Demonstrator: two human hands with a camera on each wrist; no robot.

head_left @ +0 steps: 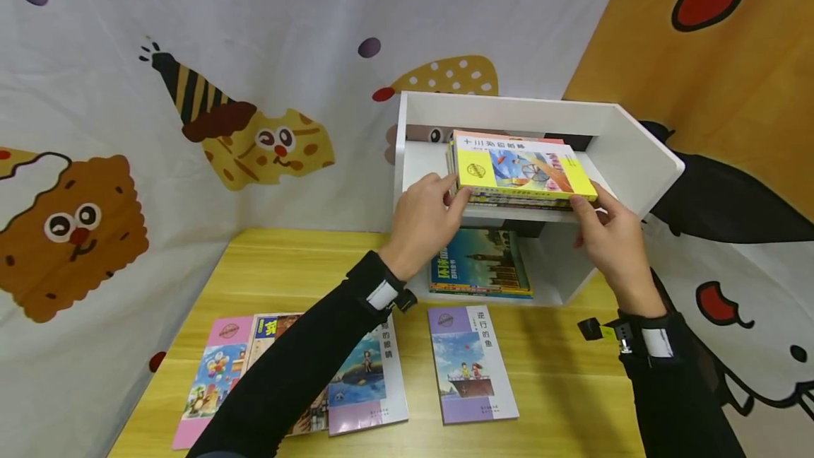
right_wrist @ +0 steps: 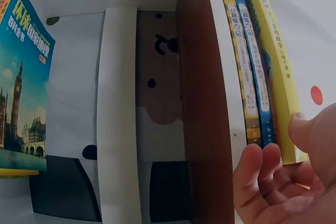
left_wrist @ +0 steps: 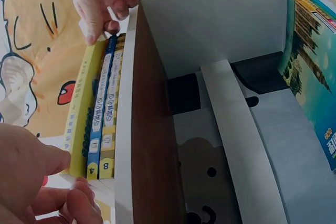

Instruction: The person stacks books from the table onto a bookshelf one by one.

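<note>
Head view. Shelf [head_left: 509, 106]: white, two tiers, on the table [head_left: 305, 253]. Yellow book [head_left: 524, 168]: one, flat, cover up, topmost of a stack on the shelf's upper tier. My left hand [head_left: 422, 221]: thumb and fingers pinching its left end. My right hand [head_left: 610, 239]: gripping its right end, thumb on top. Big Ben book [head_left: 490, 263]: flat, topmost of a small pile in the shelf's lower tier. Lilac book [head_left: 473, 366]: flat, in front of the shelf. Sea book [head_left: 369, 373], brown book [head_left: 273, 334], pink book [head_left: 219, 366]: overlapping, front-left of the shelf, partly hidden by my left sleeve [head_left: 299, 366].

Left wrist view. Blue book [left_wrist: 102, 108], numbered 4, and book 8 [left_wrist: 110, 119]: under the yellow book, on the shelf's upper tier, spines outward.

Right wrist view. My right thumb against the yellow book's corner, fingers curled at the stack's end; whether they touch book 8, I cannot tell.
</note>
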